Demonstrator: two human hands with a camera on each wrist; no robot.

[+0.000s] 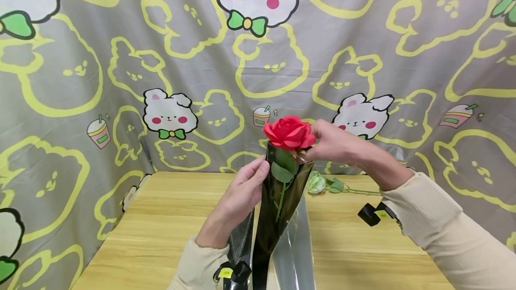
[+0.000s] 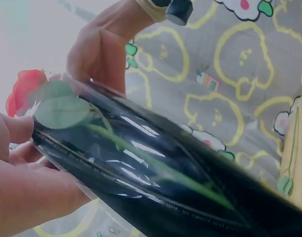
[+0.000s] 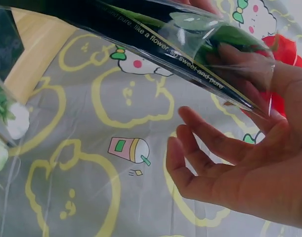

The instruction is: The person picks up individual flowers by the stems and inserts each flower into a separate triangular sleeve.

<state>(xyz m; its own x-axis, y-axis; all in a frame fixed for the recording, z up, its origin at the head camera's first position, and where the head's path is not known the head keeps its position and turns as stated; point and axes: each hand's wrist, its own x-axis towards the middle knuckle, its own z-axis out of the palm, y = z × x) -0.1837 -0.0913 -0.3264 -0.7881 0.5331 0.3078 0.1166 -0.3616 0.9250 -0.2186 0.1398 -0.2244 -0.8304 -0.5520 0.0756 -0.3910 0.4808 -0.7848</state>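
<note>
A red artificial rose with green leaves and a stem stands in a flower sleeve, black with a clear front. Its bloom rises above the sleeve's mouth. My left hand pinches the sleeve's left edge near the top, thumb in front. Beside the bloom, my right hand grips the sleeve's right edge, its thumb showing through the clear film just under the bloom. The other right fingers spread loosely outside. In the left wrist view the stem runs down inside the sleeve.
A pale green flower lies at the back of the wooden table, its stem pointing right. Clear film sleeves lie under the wrapped rose. Patterned grey cloth hangs behind and at both sides.
</note>
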